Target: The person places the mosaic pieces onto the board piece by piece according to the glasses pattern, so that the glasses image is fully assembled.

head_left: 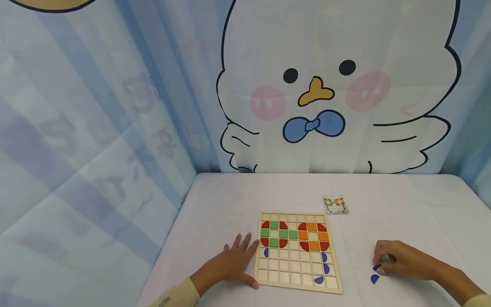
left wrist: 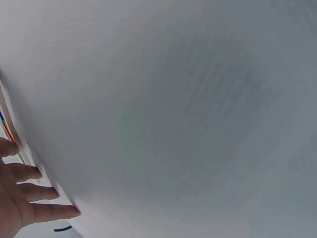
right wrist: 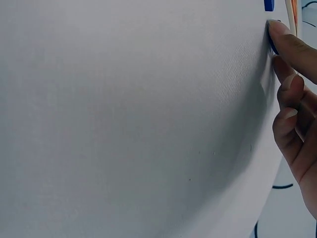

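A light wooden grid board (head_left: 287, 266) lies on the table, with red rounded pieces and green and orange square pieces in its upper cells. Several blue rounded pieces sit lower down, one at the left (head_left: 266, 252) and others at the right. My left hand (head_left: 234, 261) rests with fingers spread against the board's left edge; the left wrist view also has this hand (left wrist: 22, 198). Right of the board, my right hand (head_left: 404, 260) pinches a blue piece (head_left: 377, 267) at the tabletop, partly hidden by thumb and finger. Another blue piece (head_left: 374, 279) lies just below it.
A small pattern card (head_left: 335, 204) in a clear sleeve lies behind the board's right corner. The white-covered table (head_left: 230, 192) meets a printed curtain (head_left: 203, 85) at its back and left.
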A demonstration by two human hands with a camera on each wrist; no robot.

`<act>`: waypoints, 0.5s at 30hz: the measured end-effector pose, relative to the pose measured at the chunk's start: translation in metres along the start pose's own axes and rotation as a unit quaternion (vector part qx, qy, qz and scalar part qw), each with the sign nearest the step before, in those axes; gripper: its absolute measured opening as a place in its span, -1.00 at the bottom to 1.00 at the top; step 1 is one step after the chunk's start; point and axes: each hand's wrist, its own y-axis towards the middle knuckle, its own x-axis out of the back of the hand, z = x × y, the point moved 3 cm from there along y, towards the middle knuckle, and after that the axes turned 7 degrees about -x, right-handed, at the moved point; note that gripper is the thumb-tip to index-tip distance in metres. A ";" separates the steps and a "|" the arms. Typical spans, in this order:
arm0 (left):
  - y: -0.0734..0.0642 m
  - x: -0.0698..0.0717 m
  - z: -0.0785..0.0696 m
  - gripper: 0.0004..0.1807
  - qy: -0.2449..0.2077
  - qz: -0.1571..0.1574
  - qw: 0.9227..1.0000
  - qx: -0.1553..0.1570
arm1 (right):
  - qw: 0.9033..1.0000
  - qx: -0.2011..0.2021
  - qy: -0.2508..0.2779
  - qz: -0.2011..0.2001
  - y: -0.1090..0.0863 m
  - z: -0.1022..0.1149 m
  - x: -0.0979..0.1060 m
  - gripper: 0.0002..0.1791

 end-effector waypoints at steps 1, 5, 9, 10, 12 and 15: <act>0.000 0.000 0.000 0.30 0.000 0.000 1.000 0.000 | 1.000 0.000 -0.002 -0.002 0.000 0.000 0.000 -0.95; 0.001 0.000 0.001 0.30 0.000 0.002 1.000 0.002 | 1.000 -0.009 -0.006 -0.010 0.000 -0.001 -0.002 -0.92; 0.001 -0.001 0.002 0.31 0.000 0.002 1.000 0.003 | 1.000 -0.012 -0.008 -0.015 0.003 0.000 -0.003 -0.90; 0.001 -0.001 0.002 0.31 0.000 0.001 1.000 0.003 | 1.000 -0.014 -0.005 -0.016 0.004 0.000 -0.003 -0.88; 0.001 -0.001 0.002 0.31 0.000 0.001 1.000 0.002 | 1.000 -0.022 -0.003 -0.019 0.006 0.002 -0.004 -0.82; 0.001 -0.001 0.002 0.31 0.001 0.000 1.000 0.002 | 0.999 -0.030 -0.007 -0.029 0.010 0.005 -0.004 -0.72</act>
